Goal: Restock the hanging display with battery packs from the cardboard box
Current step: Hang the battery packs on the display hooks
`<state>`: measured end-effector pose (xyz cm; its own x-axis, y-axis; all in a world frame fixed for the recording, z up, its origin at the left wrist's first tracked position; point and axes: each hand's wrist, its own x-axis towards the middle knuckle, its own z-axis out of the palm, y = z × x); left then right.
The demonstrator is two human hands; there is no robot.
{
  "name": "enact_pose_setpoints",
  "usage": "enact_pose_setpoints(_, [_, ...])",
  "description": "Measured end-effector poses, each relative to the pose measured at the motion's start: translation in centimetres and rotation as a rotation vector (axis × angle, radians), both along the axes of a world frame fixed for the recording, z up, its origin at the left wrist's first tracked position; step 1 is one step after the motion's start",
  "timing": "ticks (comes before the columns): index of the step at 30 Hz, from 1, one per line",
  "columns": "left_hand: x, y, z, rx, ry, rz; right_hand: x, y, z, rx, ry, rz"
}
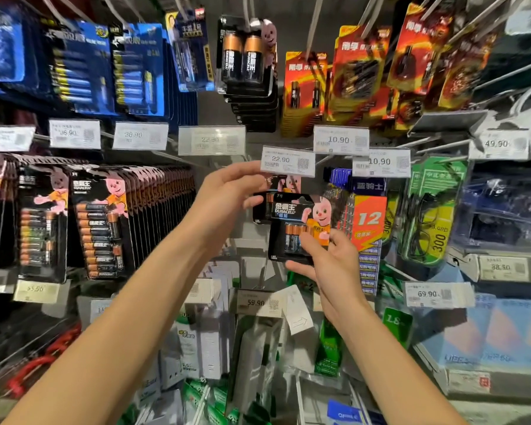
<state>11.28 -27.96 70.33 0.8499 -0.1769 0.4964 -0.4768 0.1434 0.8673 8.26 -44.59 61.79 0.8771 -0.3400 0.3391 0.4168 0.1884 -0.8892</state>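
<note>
Black pack (292, 210), right fingers (301, 269) gripping lower edge

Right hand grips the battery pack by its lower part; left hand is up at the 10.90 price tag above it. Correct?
No. The head view shows the price tag at the left hand reads 22.90, not 10.90. The right hand does grip the battery pack by its lower part.

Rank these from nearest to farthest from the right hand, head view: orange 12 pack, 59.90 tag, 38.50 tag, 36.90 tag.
From the right hand:
1. orange 12 pack, just upper right.
2. 59.90 tag, lower left.
3. 38.50 tag, far right.
4. 36.90 tag, far upper left.
</note>
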Motion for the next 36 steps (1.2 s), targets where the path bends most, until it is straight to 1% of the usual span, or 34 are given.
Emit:
enact_pose_setpoints(4, [-0.1, 0.5, 1.4, -0.08, -0.014, -0.054, 0.5, 0.6, 1.0, 0.005, -0.022, 0.015])
enact_pose_setpoints(8, [0.0, 0.5, 2.1, -0.079, -0.038, -0.067, 1.3, 1.8, 2.6, -0.046, -0.053, 0.007])
enact_pose_setpoints(12, [-0.1, 0.7, 2.4, -0.111, -0.048, -0.087, 2.1, 2.8, 3.1, -0.07, -0.036, -0.021])
enact_pose_setpoints(16, [0.0, 0.9, 2.4, -0.1, -0.062, -0.099, 2.0, 3.0, 2.2, -0.106, -0.138, -0.052])
enact_pose_setpoints(19, [0.2, 0.9, 2.2, -0.081, -0.075, -0.1, 2.1, 3.1, 2.7, -0.107, -0.172, -0.06])
enact_pose_setpoints(24, [0.2, 0.8, 2.1, -0.106, -0.067, -0.107, 2.7, 3.3, 4.0, -0.15, -0.178, -0.064])
enact_pose_setpoints(31, [0.2, 0.8, 1.7, -0.097, -0.073, -0.11, 4.5, 3.6, 3.3, -0.21, -0.159, -0.141])
enact_pose_setpoints(34, [0.2, 0.8, 1.7, -0.092, -0.073, -0.108, 4.8, 3.7, 3.3, -0.193, -0.148, -0.156])
enact_pose_setpoints(36, [0.0, 0.8, 1.5, -0.092, -0.068, -0.11, 4.9, 3.6, 3.5, -0.151, -0.132, -0.129])
